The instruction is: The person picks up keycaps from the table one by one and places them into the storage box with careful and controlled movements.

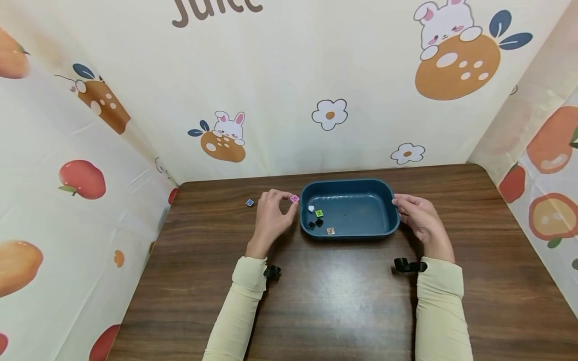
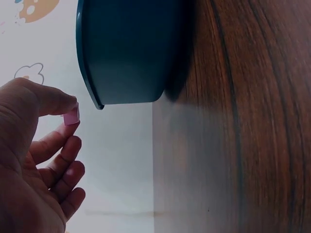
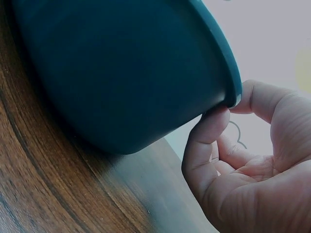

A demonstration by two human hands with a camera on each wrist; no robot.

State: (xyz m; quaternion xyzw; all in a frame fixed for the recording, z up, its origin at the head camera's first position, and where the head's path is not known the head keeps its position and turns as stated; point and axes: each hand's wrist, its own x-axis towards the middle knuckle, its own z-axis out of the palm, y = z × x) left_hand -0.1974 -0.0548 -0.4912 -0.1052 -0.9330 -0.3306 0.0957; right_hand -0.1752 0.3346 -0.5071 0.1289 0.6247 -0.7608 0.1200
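Note:
Between thumb and forefinger my left hand (image 1: 273,215) pinches a small pink cube (image 1: 294,198), raised just outside the left rim of a dark teal tray (image 1: 352,234). In the left wrist view the pink cube (image 2: 72,114) shows at the fingertips, beside the tray's outer wall (image 2: 131,58). My right hand (image 1: 422,220) grips the tray's right rim, thumb and forefinger on its edge, as the right wrist view shows. Inside the tray, toward its left end, lie a white piece (image 1: 311,208), a lime green cube (image 1: 319,213), two black cubes (image 1: 311,225) and a tan cube (image 1: 330,231).
A small blue cube (image 1: 250,202) lies on the brown wooden table (image 1: 343,301), left of my left hand. Behind the table's far edge hangs a printed curtain (image 1: 280,90), with more printed cloth along both sides. A black wrist strap (image 1: 408,265) sits at my right sleeve.

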